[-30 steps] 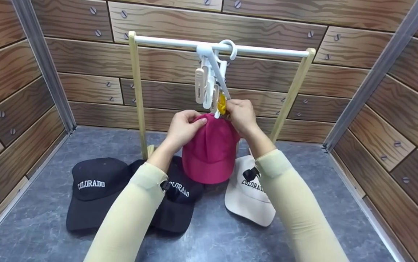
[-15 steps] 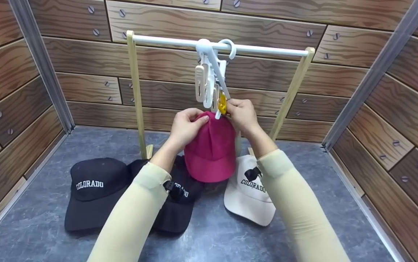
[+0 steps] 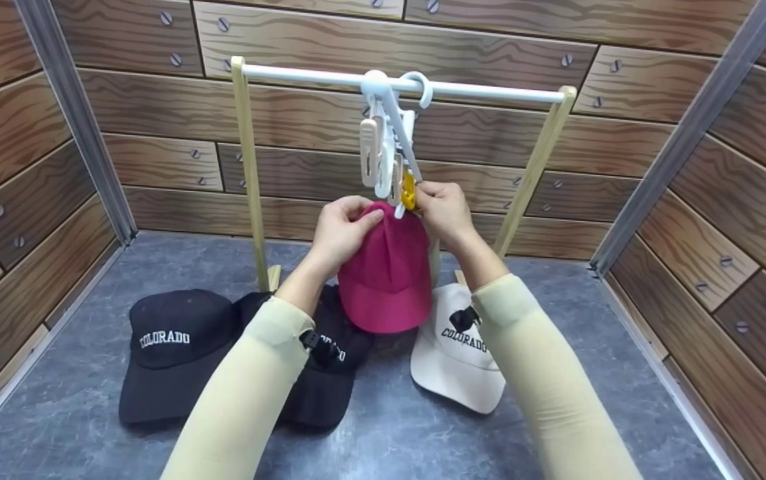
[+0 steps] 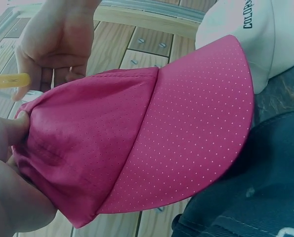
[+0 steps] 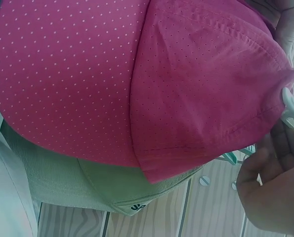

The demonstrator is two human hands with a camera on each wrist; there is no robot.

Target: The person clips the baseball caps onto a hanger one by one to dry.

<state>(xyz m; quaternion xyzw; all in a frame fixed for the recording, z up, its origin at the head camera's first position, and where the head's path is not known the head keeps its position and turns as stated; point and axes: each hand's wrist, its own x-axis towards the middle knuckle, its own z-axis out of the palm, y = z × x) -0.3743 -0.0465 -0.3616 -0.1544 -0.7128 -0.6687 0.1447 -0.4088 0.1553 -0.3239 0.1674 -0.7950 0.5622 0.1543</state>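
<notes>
Left sleeve [image 3: 236,400], below left of the pink cap [image 3: 386,273] in head view: pale yellow, close-fitting. Right sleeve [image 3: 549,380], below right of the pink cap: same, faintly creased. Cuffs [image 3: 503,300]: broad, slightly greener bands. Small black device [image 3: 461,319] fixed at each cuff's cap-facing edge.

The creased magenta baseball cap [image 3: 386,277], white-dotted on its brim, is crown up, brim down, below the white hanger [image 3: 399,130]; a white clip [image 3: 400,211] meets its crown.

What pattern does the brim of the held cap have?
Small pale dots on dark pink; the brim shows them best in the left wrist view.
</notes>
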